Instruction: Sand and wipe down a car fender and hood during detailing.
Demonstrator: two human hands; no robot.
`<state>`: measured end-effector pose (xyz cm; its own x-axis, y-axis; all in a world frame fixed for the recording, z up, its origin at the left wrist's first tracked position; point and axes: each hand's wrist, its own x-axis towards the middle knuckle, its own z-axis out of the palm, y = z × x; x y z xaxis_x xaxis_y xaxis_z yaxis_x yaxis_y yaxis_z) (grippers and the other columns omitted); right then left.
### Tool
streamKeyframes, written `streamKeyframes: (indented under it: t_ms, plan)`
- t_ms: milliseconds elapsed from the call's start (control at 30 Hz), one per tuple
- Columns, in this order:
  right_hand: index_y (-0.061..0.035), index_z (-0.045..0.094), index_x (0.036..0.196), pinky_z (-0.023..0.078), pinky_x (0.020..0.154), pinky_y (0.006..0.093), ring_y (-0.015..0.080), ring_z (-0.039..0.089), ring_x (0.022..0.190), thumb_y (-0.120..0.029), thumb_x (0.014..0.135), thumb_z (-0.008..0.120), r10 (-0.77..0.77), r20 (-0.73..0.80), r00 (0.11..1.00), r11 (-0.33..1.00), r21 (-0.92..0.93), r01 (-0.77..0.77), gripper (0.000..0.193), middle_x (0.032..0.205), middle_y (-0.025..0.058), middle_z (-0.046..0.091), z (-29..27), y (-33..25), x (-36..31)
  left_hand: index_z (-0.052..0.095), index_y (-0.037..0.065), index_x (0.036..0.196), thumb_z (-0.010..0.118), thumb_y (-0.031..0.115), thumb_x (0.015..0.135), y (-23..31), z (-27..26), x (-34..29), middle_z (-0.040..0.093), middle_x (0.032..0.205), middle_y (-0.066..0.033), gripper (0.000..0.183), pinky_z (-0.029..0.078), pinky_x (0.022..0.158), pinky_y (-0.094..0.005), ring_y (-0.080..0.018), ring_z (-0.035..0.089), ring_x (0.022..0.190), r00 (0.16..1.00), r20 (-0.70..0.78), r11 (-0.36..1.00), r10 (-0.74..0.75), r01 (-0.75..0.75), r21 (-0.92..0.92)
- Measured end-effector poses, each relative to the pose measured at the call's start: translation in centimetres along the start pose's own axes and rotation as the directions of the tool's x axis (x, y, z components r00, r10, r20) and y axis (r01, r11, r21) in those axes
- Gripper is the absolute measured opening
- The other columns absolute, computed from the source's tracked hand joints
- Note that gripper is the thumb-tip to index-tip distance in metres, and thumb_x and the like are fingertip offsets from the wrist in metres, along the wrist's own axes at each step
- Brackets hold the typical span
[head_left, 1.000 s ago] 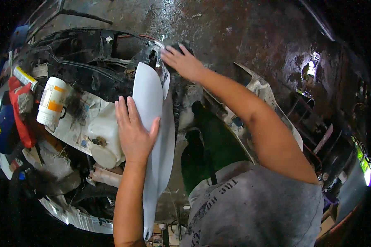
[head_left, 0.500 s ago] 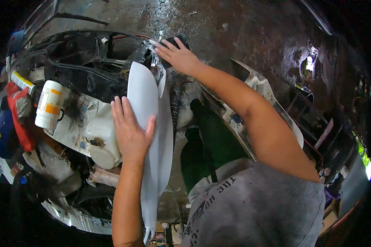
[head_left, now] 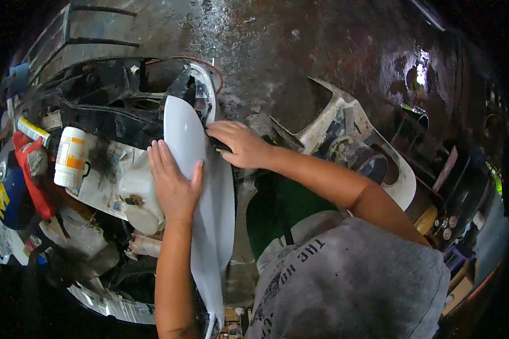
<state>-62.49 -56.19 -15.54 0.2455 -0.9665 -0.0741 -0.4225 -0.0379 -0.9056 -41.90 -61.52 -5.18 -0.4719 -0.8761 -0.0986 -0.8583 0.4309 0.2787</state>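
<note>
White panel (head_left: pixel 215 226), long, smooth, glossy: runs down centre of frame, rounded at top, tapering to a narrow tip at lower edge. Left hand (head_left: pixel 173 183) flat against its left side, fingers nearly together, thumb apart. Right hand (head_left: pixel 237 144) at its upper right edge, fingers close and bent over a dark piece (head_left: pixel 224 149); cannot tell whether pinching it. Left of centre, milky plastic jug (head_left: pixel 141 186), round-lidded, beside creased newsprint (head_left: pixel 103 192). Upper left, dull black frame (head_left: pixel 104 118). Right, scuffed, curving pale shell (head_left: pixel 406 192).
</note>
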Motion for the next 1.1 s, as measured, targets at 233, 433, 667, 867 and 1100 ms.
streamKeyframes:
  t_ms: [233, 433, 667, 867, 1100]
  plan:
    - [-0.006, 0.053, 0.139, 0.035, 0.113, 0.0475, 0.0308, 0.045, 0.137, -0.014, 0.08, 0.067, -0.03, 0.086, 0.996, 0.993, -0.107, 0.039, 0.062, 0.144, 0.0138, 0.053, -0.8, 1.5, 0.5, 0.024, -0.003, 0.154, 0.077, 0.03, 0.084, 0.2, -0.1, -0.1, 0.036, 0.153, -0.0272, 0.094, 0.03, 0.118, -0.0491, -0.0457, 0.035, 0.142, 1.0, 0.021, 0.999, -0.018, 0.017, 0.034]
    - [-0.0037, 0.053, 0.139, 0.035, 0.114, 0.0473, 0.0311, 0.046, 0.137, -0.014, 0.083, 0.066, 0.011, -0.012, 1.0, 0.979, -0.203, -0.013, 0.059, 0.142, 0.0138, 0.055, -1.2, 3.5, 1.3, 0.025, -0.004, 0.153, 0.077, 0.031, 0.084, 0.5, -0.1, 0.2, 0.037, 0.152, -0.0282, 0.093, 0.033, 0.116, -0.05, -0.0472, 0.036, 0.141, 1.0, 0.021, 0.999, -0.017, 0.016, 0.039]
    - [-0.0025, 0.05, 0.143, 0.033, 0.116, 0.0449, 0.0312, 0.042, 0.14, -0.011, 0.086, 0.059, -0.047, -0.022, 0.999, 0.993, -0.106, 0.044, 0.058, 0.145, 0.0179, 0.051, -0.2, 2.6, -0.3, 0.027, -0.006, 0.151, 0.076, 0.032, 0.084, 0.8, -0.4, 0.5, 0.038, 0.15, -0.0307, 0.091, 0.035, 0.114, -0.0518, -0.0501, 0.037, 0.138, 0.999, 0.032, 0.999, -0.018, 0.017, 0.038]
    - [-0.0022, 0.063, 0.122, 0.051, 0.09, 0.0345, 0.0201, 0.064, 0.102, -0.01, 0.089, 0.058, 0.538, 0.273, 0.797, 0.22, 0.868, -0.446, 0.034, 0.112, 0.0081, 0.068, -0.5, -2.0, -0.7, 0.027, -0.004, 0.152, 0.076, 0.032, 0.084, 0.3, -0.5, 0.2, 0.038, 0.15, -0.0302, 0.091, 0.033, 0.115, -0.0509, -0.0488, 0.036, 0.139, 0.999, 0.008, 0.999, -0.041, 0.041, 0.001]
    - [-0.0004, 0.068, 0.101, 0.056, 0.076, 0.039, 0.0249, 0.069, 0.082, -0.021, 0.089, 0.059, 0.542, 0.44, 0.716, -0.221, 0.896, -0.384, 0.025, 0.092, 0.012, 0.071, -4.9, -3.3, 5.1, 0.033, -0.003, 0.15, 0.078, 0.034, 0.08, 0.3, -0.3, 0.2, 0.043, 0.146, -0.0296, 0.09, 0.039, 0.112, -0.0499, -0.0483, 0.04, 0.137, 0.998, -0.035, 0.998, -0.056, 0.056, -0.011]
